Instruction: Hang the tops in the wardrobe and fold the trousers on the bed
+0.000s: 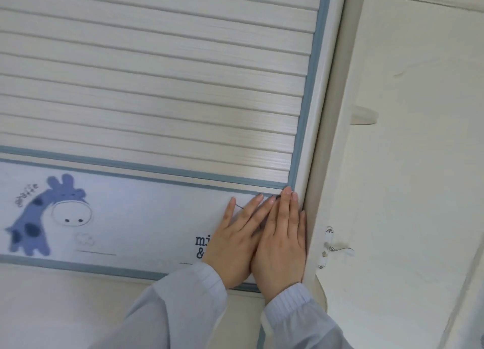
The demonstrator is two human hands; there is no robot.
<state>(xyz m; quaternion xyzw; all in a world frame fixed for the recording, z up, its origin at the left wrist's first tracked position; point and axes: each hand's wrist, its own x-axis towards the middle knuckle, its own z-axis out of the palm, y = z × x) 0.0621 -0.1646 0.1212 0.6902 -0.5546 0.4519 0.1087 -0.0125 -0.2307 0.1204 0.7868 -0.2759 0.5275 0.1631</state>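
A white wardrobe sliding door [157,86] with horizontal slats and blue-grey trim fills the view. Below the slats runs a white panel [136,217] with a blue giraffe drawing [36,217] and dark lettering. My left hand [235,241] lies flat on that panel with straight, spread fingers. My right hand [281,244] presses flat beside it, against the door's right edge, partly overlapping the left hand's fingers. Both wrists wear pale sleeves. No tops, trousers or bed are in view.
To the right stands the cream frame post [327,165], then another white door [419,165] with a small ornate handle [331,246]. A plain cream panel [65,304] lies below the giraffe strip.
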